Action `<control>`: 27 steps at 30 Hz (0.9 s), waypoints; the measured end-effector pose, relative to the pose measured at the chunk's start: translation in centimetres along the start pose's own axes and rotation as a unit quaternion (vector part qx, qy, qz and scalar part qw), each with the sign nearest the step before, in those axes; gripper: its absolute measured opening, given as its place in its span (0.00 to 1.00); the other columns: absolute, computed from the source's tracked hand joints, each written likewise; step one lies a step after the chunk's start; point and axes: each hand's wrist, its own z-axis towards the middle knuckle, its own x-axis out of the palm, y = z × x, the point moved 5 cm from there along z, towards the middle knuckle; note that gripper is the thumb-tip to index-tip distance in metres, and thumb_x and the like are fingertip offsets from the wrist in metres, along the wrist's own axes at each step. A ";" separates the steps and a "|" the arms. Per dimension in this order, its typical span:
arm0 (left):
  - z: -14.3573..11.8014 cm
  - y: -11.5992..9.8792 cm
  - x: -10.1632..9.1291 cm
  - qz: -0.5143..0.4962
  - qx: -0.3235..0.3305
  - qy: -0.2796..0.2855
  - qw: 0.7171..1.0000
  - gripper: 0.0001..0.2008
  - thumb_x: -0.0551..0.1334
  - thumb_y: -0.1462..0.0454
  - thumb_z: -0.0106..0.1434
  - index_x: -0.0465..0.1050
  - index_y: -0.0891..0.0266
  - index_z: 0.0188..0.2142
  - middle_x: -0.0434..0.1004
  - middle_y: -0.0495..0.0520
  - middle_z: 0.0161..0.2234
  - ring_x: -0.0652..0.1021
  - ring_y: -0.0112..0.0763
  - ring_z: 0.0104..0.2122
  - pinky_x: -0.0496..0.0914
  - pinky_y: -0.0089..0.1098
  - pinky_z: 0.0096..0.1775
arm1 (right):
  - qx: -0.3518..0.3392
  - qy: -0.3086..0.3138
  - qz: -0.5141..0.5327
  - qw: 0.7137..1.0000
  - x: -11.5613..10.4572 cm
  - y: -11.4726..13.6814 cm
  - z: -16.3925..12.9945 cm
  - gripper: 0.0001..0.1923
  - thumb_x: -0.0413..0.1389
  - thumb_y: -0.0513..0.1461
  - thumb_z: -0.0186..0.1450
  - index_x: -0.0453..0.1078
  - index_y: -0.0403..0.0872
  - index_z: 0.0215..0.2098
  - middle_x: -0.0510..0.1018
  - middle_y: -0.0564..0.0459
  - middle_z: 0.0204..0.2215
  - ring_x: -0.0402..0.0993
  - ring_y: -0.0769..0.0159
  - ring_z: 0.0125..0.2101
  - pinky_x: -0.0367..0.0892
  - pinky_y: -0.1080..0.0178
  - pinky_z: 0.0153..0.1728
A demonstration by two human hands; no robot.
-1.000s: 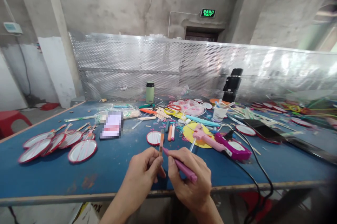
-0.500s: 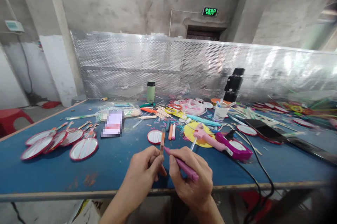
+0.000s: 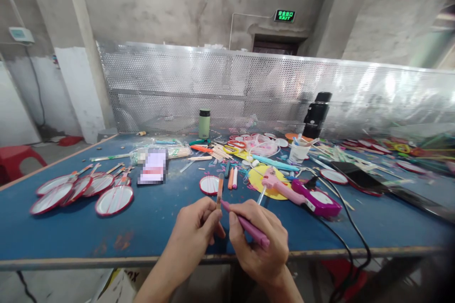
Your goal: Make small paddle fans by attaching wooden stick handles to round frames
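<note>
Blue desk (image 3: 149,227), near edge: both hands hold as half a second ago.
Left hand (image 3: 197,229) pinches an upright orange stick (image 3: 219,190); right hand (image 3: 261,241) grips a slim purple pen (image 3: 249,227), its tip touching the stick. At 1 o'clock lies a pink glue gun (image 3: 284,189); at 10 o'clock, red-rimmed discs (image 3: 114,200); at 12, a green flask (image 3: 204,123).

Paddles (image 3: 81,191) on table (image 3: 149,227) left, glue gun (image 3: 298,191) right — bottle (image 3: 204,123) behind
</note>
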 end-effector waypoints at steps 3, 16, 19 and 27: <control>0.0 0.0 0.0 -0.001 0.002 -0.001 1.000 0.15 0.56 0.55 0.67 0.67 0.60 0.27 0.72 0.46 0.19 0.68 0.26 0.19 0.59 0.25 0.24 | -0.004 0.005 0.001 1.000 0.0 0.1 0.1 0.07 0.55 0.31 0.64 0.72 0.46 0.37 0.77 0.54 0.24 0.71 0.70 0.23 0.67 0.66 0.27; 0.0 0.2 0.0 0.001 0.004 -0.007 1.000 0.15 0.56 0.56 0.68 0.66 0.60 0.26 0.72 0.46 0.19 0.68 0.25 0.20 0.60 0.25 0.25 | 0.008 0.004 -0.002 1.000 0.2 -0.3 -0.2 0.08 0.55 0.30 0.64 0.72 0.46 0.38 0.78 0.54 0.26 0.72 0.69 0.24 0.67 0.65 0.27; 0.0 0.3 0.0 -0.002 0.003 -0.004 1.000 0.14 0.56 0.57 0.68 0.66 0.60 0.27 0.73 0.46 0.20 0.69 0.25 0.20 0.60 0.25 0.25 | 0.001 -0.009 0.002 1.000 0.1 -0.3 -0.2 0.09 0.55 0.29 0.63 0.72 0.46 0.38 0.78 0.54 0.26 0.72 0.69 0.24 0.67 0.65 0.28; -0.1 0.1 0.0 0.002 0.004 -0.003 1.000 0.15 0.56 0.56 0.68 0.66 0.60 0.26 0.71 0.45 0.19 0.69 0.25 0.20 0.60 0.25 0.25 | 0.000 -0.007 0.004 1.000 0.0 -0.1 -0.1 0.08 0.55 0.29 0.63 0.72 0.46 0.38 0.78 0.54 0.26 0.72 0.69 0.24 0.67 0.65 0.28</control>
